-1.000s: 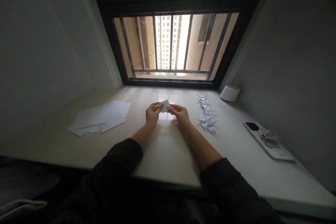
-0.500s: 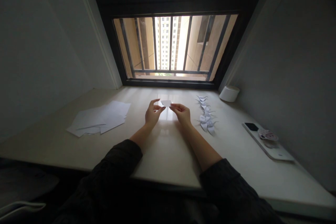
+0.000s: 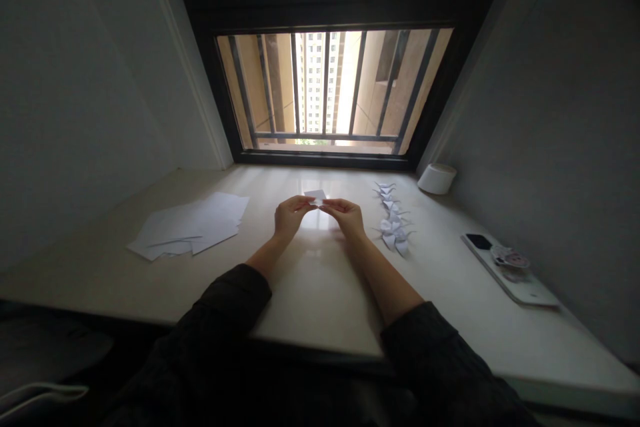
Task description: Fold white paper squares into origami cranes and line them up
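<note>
I am observing a pale counter [image 3: 310,300] extending below a dark-framed window [image 3: 326,90]. White sheets [image 3: 195,223] are lying overlapped at left. At far right, a white phone [image 3: 533,290] is supporting a small round item [image 3: 510,257]. Folded paper figures [image 3: 393,227] are forming a row beside the right hand [image 3: 349,217]. Both the right hand and the left hand [image 3: 287,218] are pinching the small paper [image 3: 315,194] between fingertips, centrally, before the window. Whether it is contacting the counter, I am not able to tell.

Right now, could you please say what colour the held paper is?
The held paper is white, clearest in the head view.
</note>
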`<act>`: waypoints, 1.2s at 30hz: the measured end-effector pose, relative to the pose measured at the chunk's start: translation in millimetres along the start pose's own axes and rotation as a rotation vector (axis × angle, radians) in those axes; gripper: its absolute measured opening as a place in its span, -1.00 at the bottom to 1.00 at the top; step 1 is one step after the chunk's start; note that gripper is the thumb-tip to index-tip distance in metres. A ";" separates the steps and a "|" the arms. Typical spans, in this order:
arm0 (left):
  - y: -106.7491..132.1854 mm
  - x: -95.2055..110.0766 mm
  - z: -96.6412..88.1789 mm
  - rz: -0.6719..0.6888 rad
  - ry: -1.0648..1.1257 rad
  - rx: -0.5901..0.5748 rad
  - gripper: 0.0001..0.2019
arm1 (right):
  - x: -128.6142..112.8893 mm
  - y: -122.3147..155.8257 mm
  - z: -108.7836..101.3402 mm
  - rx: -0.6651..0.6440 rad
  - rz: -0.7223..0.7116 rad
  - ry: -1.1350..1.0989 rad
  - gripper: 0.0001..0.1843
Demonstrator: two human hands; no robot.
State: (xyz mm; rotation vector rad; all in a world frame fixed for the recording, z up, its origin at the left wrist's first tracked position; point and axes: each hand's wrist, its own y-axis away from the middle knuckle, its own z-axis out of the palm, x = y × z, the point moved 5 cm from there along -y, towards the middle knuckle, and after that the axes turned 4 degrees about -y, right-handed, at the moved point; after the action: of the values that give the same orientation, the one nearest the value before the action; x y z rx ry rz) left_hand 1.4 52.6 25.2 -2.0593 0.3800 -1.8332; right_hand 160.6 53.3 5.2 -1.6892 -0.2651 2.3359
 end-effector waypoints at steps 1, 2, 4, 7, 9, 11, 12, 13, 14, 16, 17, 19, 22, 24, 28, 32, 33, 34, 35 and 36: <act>-0.4 1.5 -0.6 0.003 0.000 -0.009 -0.75 | -1.1 0.4 -0.1 0.006 -0.004 0.014 -0.66; -0.9 3.2 -1.5 0.008 -0.010 -0.018 -0.76 | -2.4 0.8 -0.3 0.013 -0.010 0.035 -0.68; -2.3 6.9 -4.0 0.017 -0.040 -0.024 -0.79 | -6.0 1.4 -0.8 0.017 -0.028 0.093 -0.70; -4.8 10.9 -5.9 0.022 -0.030 -0.044 -0.81 | -12.5 2.2 -1.2 -0.002 -0.079 0.200 -0.73; -5.8 11.3 -5.1 -0.001 0.029 -0.053 -0.80 | -15.9 2.7 -1.4 -0.003 -0.107 0.245 -0.75; -5.5 9.4 -3.7 -0.053 0.098 -0.036 -0.79 | -17.1 3.2 -1.2 0.010 -0.111 0.242 -0.75; -4.8 7.9 -2.8 -0.086 0.130 -0.019 -0.78 | -16.8 3.5 -0.6 0.016 -0.102 0.220 -0.74; -3.8 6.0 -1.9 -0.118 0.158 -0.002 -0.77 | -16.1 3.8 0.4 0.022 -0.087 0.186 -0.73; -2.5 4.0 -0.9 -0.149 0.180 0.014 -0.76 | -15.2 4.3 1.6 0.028 -0.070 0.140 -0.72; 0.1 -0.6 1.0 -0.204 0.211 0.037 -0.74 | -13.3 5.5 4.6 0.040 -0.033 0.036 -0.71; 1.3 -3.2 1.8 -0.230 0.222 0.045 -0.73 | -12.4 6.1 6.0 0.046 -0.015 -0.010 -0.71; 3.2 -8.6 3.1 -0.272 0.241 0.055 -0.71 | -11.0 7.3 8.3 0.059 0.011 -0.069 -0.71; 4.6 -14.8 4.0 -0.299 0.263 0.067 -0.67 | -9.2 8.1 8.5 0.091 0.031 -0.086 -0.70; 4.9 -16.7 4.0 -0.302 0.273 0.079 -0.66 | -7.9 7.9 7.5 0.105 0.035 -0.076 -0.68; 5.6 -16.2 3.9 -0.318 0.302 0.104 -0.68 | -5.6 6.9 5.4 0.115 0.036 -0.064 -0.65; 6.2 -12.6 5.1 -0.313 0.311 0.118 -0.70 | -2.7 6.5 4.5 0.129 0.045 -0.068 -0.67; 6.4 -11.7 5.5 -0.304 0.306 0.124 -0.71 | -1.9 6.6 4.7 0.131 0.047 -0.080 -0.68; 6.7 -10.8 5.9 -0.293 0.300 0.132 -0.72 | -1.1 6.8 4.9 0.136 0.051 -0.094 -0.70; 7.2 -10.2 6.2 -0.283 0.294 0.142 -0.72 | -0.5 7.1 5.1 0.142 0.056 -0.108 -0.71; 7.7 -9.6 6.6 -0.272 0.291 0.152 -0.73 | 0.0 7.5 5.3 0.149 0.062 -0.119 -0.72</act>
State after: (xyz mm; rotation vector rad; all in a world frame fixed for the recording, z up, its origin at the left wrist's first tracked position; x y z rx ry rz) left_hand 7.0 50.4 12.6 -1.8176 0.0282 -2.2549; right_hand 154.9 46.1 4.7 -1.5134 -0.0588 2.4383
